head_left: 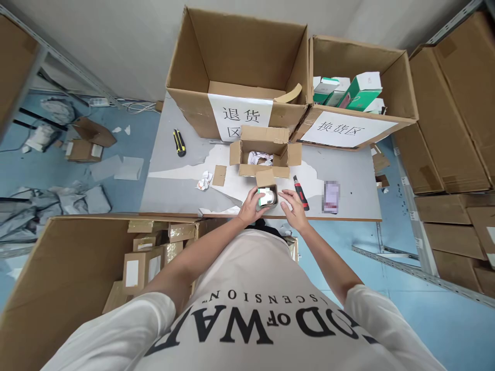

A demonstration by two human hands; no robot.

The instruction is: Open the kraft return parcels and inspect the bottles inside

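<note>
At the table's near edge stands a small open box [273,202] with one brown flap raised at its far side. Inside it sits a white, rounded item [267,197] with a bit of green beside it; its kind is too small to make out. My left hand [249,207] grips the box from the left, thumb over the near rim. Fingers apart and holding nothing, my right hand [294,208] is at the box's right side, its fingertips close to the rim. Just beyond lies an open carton [264,170] with crumpled paper [260,158] inside.
A red-black utility knife [301,193] lies beside my right hand, a yellow-black one [179,143] farther left. Two large cartons [185,111] [404,111] with paper signs line the back. Crumpled paper [204,180], a cardboard piece [219,175] and a blurred phone-like object [331,197] lie on the table.
</note>
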